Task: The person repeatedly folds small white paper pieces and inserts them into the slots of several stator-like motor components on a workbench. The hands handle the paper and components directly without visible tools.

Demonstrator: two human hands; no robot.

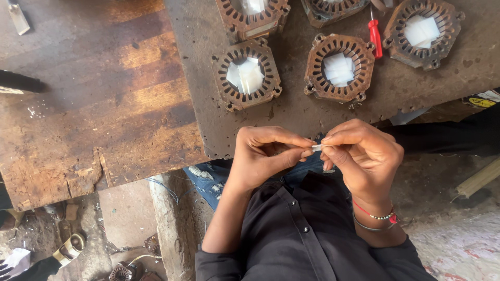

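My left hand (263, 158) and my right hand (362, 156) meet just below the edge of the metal plate (291, 112). Both pinch 1 small white paper strip (317, 148) between thumb and fingertips, closed tight on it. On the plate, above my hands, lie 2 rusty motor rings (247, 74) (339, 67) with white paper pieces inside. A red screwdriver (375, 36) lies on the plate beside the right ring.

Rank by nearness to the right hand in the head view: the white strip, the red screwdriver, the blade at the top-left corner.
1. White strip: pinched at the right hand fingers, between both hands.
2. Red screwdriver: above, on the metal plate.
3. Blade: far top-left, on the wooden bench.
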